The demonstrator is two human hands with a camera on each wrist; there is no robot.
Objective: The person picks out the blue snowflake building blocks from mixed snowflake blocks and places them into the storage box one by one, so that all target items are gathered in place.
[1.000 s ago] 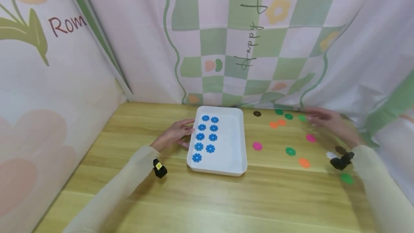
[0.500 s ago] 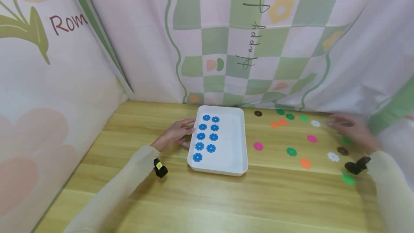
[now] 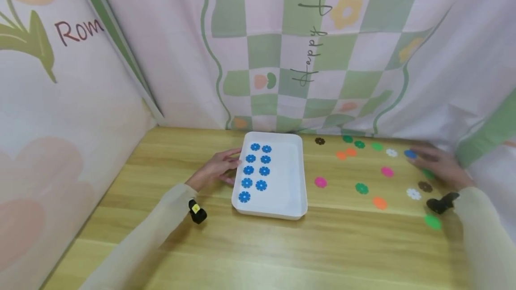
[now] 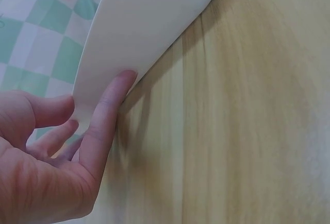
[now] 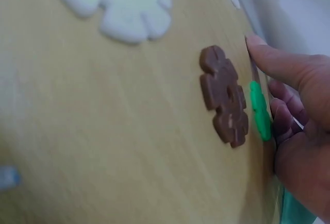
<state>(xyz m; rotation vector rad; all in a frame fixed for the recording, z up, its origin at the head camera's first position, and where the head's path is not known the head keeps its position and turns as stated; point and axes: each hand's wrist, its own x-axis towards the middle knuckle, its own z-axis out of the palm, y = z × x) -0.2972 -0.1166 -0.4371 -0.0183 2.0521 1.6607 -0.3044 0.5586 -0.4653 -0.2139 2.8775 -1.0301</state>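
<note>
At the left wall of the white rectangular plastic tray (image 3: 290,178), the person's left hand (image 3: 215,167) rests with straight fingers (image 4: 108,110) laid flat against the tray's outer side; nothing is gripped. Inside the tray, nine blue flower-shaped foam pieces (image 3: 258,167) lie in two columns along its left half.

Right hand (image 3: 441,164) lies low over the far right of the light wooden table (image 3: 258,245). Fingertips sit next to a blue flower-shaped piece (image 3: 410,154); the head view is too blurred to tell whether they touch it. In the right wrist view the fingers (image 5: 281,67) are loosely extended beside a bright green flower-shaped piece (image 5: 260,110), with a brown flower-shaped piece (image 5: 224,95) just beside that and a white flower-shaped piece (image 5: 126,5) further off. No pinch is visible.

Loose on the table between tray and right hand: pink, orange, green, white and brown flower pieces, well apart from one another. Checked green-and-white cloth (image 3: 282,48) hangs behind.
</note>
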